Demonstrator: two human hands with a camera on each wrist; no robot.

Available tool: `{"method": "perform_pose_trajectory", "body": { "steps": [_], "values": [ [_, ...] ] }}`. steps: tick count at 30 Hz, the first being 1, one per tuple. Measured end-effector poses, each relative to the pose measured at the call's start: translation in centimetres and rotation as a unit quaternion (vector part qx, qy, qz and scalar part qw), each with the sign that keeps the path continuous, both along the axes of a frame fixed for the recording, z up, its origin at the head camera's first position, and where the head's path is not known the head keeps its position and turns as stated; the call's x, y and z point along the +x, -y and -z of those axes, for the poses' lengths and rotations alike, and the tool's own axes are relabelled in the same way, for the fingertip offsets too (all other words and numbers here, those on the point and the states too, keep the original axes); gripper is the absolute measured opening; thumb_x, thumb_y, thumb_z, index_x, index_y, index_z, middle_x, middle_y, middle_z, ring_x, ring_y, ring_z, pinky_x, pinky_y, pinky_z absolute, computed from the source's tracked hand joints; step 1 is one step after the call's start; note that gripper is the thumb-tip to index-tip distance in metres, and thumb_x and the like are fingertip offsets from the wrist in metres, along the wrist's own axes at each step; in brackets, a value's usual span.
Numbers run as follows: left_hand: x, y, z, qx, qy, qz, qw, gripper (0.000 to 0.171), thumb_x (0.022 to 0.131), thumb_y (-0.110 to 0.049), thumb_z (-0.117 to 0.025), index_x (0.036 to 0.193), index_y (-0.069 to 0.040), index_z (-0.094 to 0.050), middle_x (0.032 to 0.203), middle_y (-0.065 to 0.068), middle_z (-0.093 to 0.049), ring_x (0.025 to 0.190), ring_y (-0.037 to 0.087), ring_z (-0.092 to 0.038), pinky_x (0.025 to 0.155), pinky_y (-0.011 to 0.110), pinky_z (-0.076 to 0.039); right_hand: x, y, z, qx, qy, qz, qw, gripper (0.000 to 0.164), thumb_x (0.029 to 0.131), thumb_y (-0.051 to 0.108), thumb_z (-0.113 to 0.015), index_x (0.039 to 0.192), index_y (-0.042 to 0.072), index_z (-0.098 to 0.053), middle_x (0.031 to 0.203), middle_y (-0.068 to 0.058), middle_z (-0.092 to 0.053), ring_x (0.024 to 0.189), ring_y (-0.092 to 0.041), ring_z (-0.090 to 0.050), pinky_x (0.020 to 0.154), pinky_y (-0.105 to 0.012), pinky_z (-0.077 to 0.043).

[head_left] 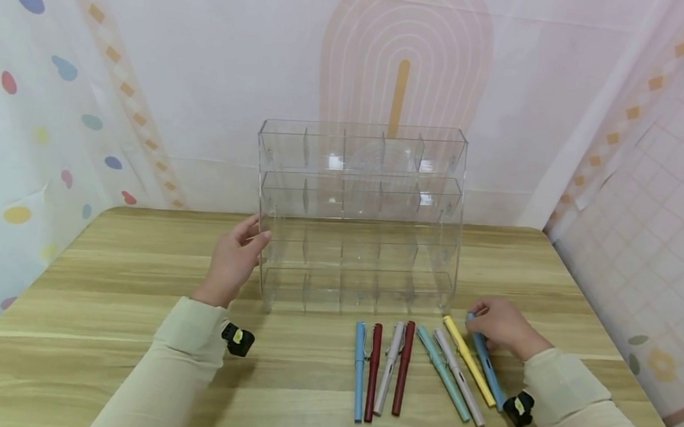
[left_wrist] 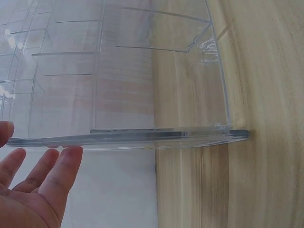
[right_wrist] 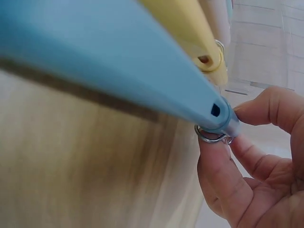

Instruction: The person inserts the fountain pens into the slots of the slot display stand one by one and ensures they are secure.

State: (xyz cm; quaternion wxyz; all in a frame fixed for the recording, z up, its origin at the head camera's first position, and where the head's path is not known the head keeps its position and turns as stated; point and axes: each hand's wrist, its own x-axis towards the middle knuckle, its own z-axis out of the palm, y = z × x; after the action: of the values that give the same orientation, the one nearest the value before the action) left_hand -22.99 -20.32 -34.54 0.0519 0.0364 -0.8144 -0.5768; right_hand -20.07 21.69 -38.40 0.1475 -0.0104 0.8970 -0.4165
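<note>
A clear acrylic rack, tiered and split into compartments, stands upright on the table. My left hand holds its left side panel, thumb at the front edge and fingers along the outer face; the left wrist view shows the fingertips right at that panel. With thumb and fingers my right hand pinches the cap end of a blue pen, near its metal clip. Beside it lies a yellow pen, then a lilac-grey pen and a teal pen, all slanted.
Left of the slanted pens lie a light blue pen, a dark red pen, a grey pen and another dark red pen. The wooden table meets patterned cloth at the back and sides.
</note>
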Motion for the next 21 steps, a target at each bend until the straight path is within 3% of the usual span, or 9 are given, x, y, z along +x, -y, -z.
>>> {"method": "perform_pose_trajectory", "body": {
  "steps": [7, 13, 21],
  "values": [
    [0.1, -0.1, -0.2, 0.005, 0.001, 0.001, 1.0, 0.052, 0.102, -0.018, -0.047, 0.151, -0.013, -0.032, 0.143, 0.018, -0.046, 0.127, 0.029, -0.047, 0.093, 0.042, -0.045, -0.3, -0.6, -0.9, -0.041, 0.011, 0.012, 0.999, 0.037, 0.086, 0.007, -0.055, 0.116, -0.012, -0.046, 0.107, -0.024, -0.051, 0.075, -0.021, -0.052, 0.061, -0.034, -0.05],
    [0.0, -0.1, -0.2, 0.004, 0.0, 0.001, 1.0, 0.052, 0.102, -0.018, -0.047, 0.151, -0.011, -0.032, 0.142, 0.019, -0.046, 0.126, 0.029, -0.047, 0.092, 0.041, -0.046, -0.4, -1.3, -2.3, -0.064, -0.02, 0.025, 0.997, 0.035, 0.092, 0.008, -0.05, 0.12, -0.012, -0.043, 0.101, -0.018, -0.049, 0.082, -0.022, -0.054, 0.069, -0.039, -0.054],
    [-0.2, -0.2, -0.2, 0.008, 0.001, 0.001, 1.0, 0.052, 0.101, -0.017, -0.047, 0.151, -0.01, -0.032, 0.142, 0.02, -0.046, 0.126, 0.029, -0.047, 0.088, 0.035, -0.047, -0.6, -1.1, -4.5, -0.093, -0.075, 0.063, 0.991, 0.04, 0.09, 0.008, -0.05, 0.124, -0.012, -0.044, 0.105, -0.015, -0.051, 0.08, -0.012, -0.057, 0.072, -0.032, -0.055]
  ]
}}
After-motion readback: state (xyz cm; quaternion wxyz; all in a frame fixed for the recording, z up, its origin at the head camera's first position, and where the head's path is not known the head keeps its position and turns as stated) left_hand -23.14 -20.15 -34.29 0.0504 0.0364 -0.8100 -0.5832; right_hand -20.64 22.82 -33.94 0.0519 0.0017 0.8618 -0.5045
